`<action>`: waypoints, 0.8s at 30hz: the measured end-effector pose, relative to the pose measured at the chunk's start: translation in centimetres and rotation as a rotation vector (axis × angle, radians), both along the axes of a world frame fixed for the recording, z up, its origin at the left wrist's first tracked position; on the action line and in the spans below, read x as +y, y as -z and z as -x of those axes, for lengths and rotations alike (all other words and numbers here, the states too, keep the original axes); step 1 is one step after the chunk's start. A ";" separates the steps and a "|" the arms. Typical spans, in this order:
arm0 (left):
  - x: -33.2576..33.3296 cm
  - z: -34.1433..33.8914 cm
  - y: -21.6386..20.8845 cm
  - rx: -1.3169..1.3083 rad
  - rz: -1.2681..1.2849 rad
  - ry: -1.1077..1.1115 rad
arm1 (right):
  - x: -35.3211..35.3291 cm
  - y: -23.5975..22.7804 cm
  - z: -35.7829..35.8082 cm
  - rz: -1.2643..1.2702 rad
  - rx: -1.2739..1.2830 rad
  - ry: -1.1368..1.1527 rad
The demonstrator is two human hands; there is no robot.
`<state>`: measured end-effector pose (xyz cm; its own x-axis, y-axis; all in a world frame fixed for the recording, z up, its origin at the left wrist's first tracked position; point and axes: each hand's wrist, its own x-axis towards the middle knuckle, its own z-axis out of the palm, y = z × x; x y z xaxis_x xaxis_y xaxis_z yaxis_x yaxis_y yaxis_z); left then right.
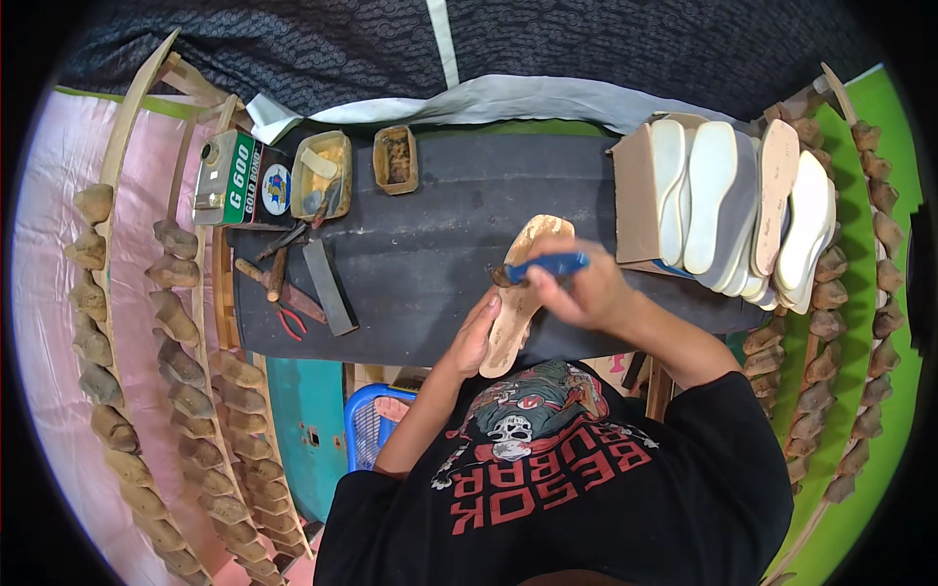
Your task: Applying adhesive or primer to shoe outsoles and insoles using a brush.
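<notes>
Holding the insole (506, 337) in our left hand (474, 337) and the brush (555, 265) in our right hand (592, 296), we'd probably best stroke evenly toward the insole's rim.

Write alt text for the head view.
A person's left hand holds a flat tan insole while the right hand holds a blue-handled brush over it, at a dark grey table. Red-handled pliers lie at left; a brown cardboard box and white insoles are at right.
</notes>
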<state>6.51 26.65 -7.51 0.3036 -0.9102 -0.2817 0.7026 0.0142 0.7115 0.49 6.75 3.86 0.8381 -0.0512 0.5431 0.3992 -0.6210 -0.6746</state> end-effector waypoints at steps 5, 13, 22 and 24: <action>2.0 -2.0 0.9 0.101 0.052 -0.077 | -0.8 1.1 -4.1 -0.080 0.128 0.220; 5.3 -6.4 4.1 0.241 0.088 -0.052 | 5.2 1.3 -8.0 0.129 0.116 -0.223; 6.4 -9.8 4.3 0.313 0.161 -0.098 | 1.9 5.0 -19.3 -0.200 0.262 0.165; 6.6 -10.3 4.3 0.342 0.159 -0.120 | 1.4 5.9 -22.0 -0.286 0.266 0.189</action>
<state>16.77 33.26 -11.83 0.3239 -0.9141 -0.2438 0.8852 0.2018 0.4192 22.45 8.15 -2.04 0.9082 -0.3343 0.2517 0.0857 -0.4400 -0.8939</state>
